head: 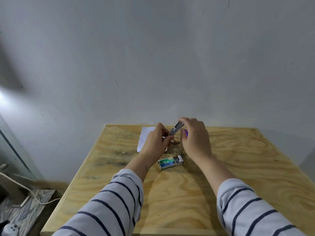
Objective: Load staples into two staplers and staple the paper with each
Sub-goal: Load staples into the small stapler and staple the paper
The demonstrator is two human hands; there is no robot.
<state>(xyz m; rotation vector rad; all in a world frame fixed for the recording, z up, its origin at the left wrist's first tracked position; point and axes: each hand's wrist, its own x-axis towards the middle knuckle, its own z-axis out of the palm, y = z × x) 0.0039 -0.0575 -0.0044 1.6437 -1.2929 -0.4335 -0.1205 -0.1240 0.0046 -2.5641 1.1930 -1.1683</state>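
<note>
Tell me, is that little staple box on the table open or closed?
Open: the staple box lies on its side, its right end flap folded out, grey staples showing inside.

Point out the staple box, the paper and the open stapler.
staple box (167, 163), head view, printed top face.
paper (144, 137), head view, bare sheet left of the left hand.
stapler (176, 128), head view, raised metal magazine.

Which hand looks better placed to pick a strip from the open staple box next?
Probably the right hand: the left hand grips the opened stapler, while the right only touches its raised end. The staple box lies on the table, its open end toward the right forearm.
</note>
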